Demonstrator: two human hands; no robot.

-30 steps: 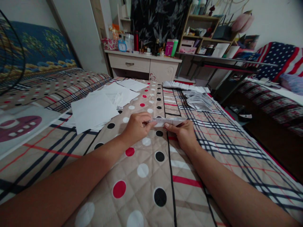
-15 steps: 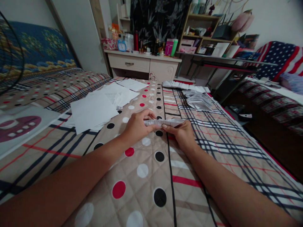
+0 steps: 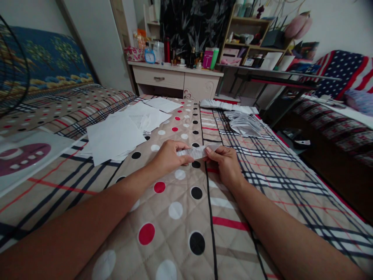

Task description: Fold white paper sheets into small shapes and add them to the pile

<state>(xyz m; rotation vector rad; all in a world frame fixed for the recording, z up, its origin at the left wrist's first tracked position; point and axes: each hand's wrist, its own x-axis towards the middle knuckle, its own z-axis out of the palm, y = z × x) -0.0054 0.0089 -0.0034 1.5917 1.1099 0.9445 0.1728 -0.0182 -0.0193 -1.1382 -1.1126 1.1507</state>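
Note:
A narrow folded strip of paper (image 3: 199, 152), white with faint print, stretches between my two hands just above the bed. My left hand (image 3: 170, 154) pinches its left end between thumb and fingers. At the other end, my right hand (image 3: 225, 161) grips it, the thumb lying on top. To the left lie loose sheets of white paper (image 3: 115, 136) in an untidy pile, some printed. Beyond my right hand sit a heap of folded paper pieces (image 3: 243, 123) and a long row of folded paper (image 3: 229, 105).
The patterned quilt (image 3: 175, 245) covers the bed under my arms. A white bag with a purple print (image 3: 26, 155) lies at the left. Past the bed's far end stands a cream dresser (image 3: 159, 79) with bottles and a blue clock (image 3: 150, 56). A second bed (image 3: 323, 120) is at the right.
The strip has turned so its flat face shows more, and its right end looks shorter past my fingers. My right thumb has slid slightly right; my left hand has barely moved.

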